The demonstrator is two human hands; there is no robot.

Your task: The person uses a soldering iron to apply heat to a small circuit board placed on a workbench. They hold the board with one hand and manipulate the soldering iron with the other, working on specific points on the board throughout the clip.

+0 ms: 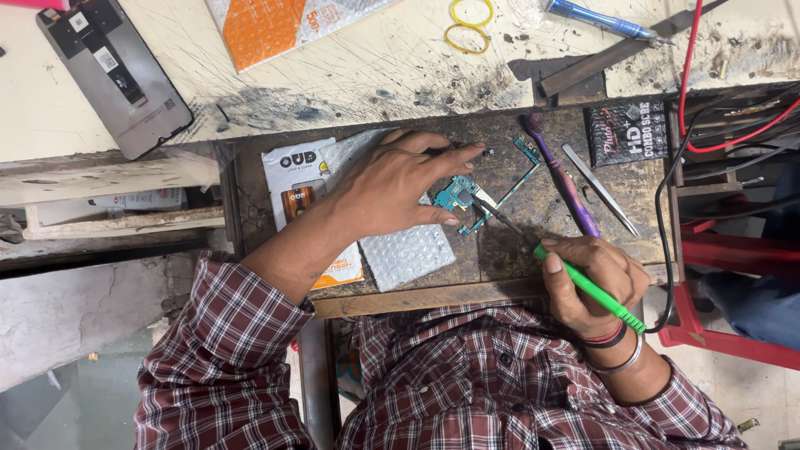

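On the dark work mat (500,258), the left hand (400,187) presses a small blue circuit board (467,196) flat with spread fingers, while the right hand (596,279) grips a green-handled soldering iron (583,283), its tip touching the board. Work on the board looks mid-way. Tweezers (600,187), a purple brush (562,175) and a dismantled phone (112,71) lie around.

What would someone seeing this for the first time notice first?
Probably the bright green-handled tool held in the right hand, its dark tip touching the small blue circuit board at the centre of the worn workbench. The left hand steadies that board from the left. An opened phone lies at the top left.
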